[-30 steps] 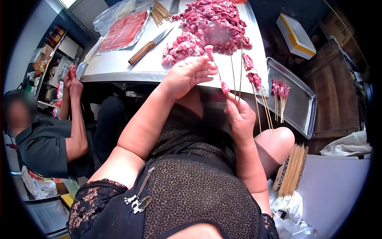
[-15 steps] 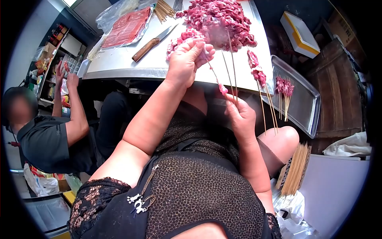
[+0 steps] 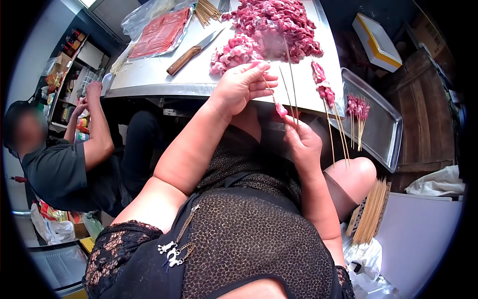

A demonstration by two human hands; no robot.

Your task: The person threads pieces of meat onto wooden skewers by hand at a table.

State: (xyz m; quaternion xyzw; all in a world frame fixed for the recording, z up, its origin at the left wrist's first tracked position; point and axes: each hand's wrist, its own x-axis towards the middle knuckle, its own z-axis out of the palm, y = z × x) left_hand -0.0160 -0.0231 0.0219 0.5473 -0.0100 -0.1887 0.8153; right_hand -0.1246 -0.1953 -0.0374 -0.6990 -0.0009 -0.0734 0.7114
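Note:
My right hand [image 3: 303, 142] is closed around several thin wooden skewers near the table's front edge. One of them bears a small pink lump of meat [image 3: 281, 109] just above my fingers, while two bare skewers [image 3: 294, 92] stick up beside it. At the upper end of the loaded skewer, the thumb and forefinger of my left hand [image 3: 245, 85] are pinched on a piece of meat, mostly hidden by the fingers; the other fingers stretch out. Behind my left hand lies a pale pink meat pile [image 3: 236, 52], touching a bigger heap of dark red cut meat [image 3: 279, 25].
A wooden-handled knife [image 3: 186, 57] and a tray of sliced red meat [image 3: 162, 31] lie on the table's left. Loaded skewers [image 3: 324, 89] overhang its right edge. More rest on a metal tray [image 3: 383, 127]. Bare skewers [image 3: 371, 212] stand lower right. Another person [image 3: 59, 169] sits left.
My left hand has moved slightly down and right along the skewer, uncovering the pale meat pile, and its outer fingers have straightened. The other person's hands have come closer together.

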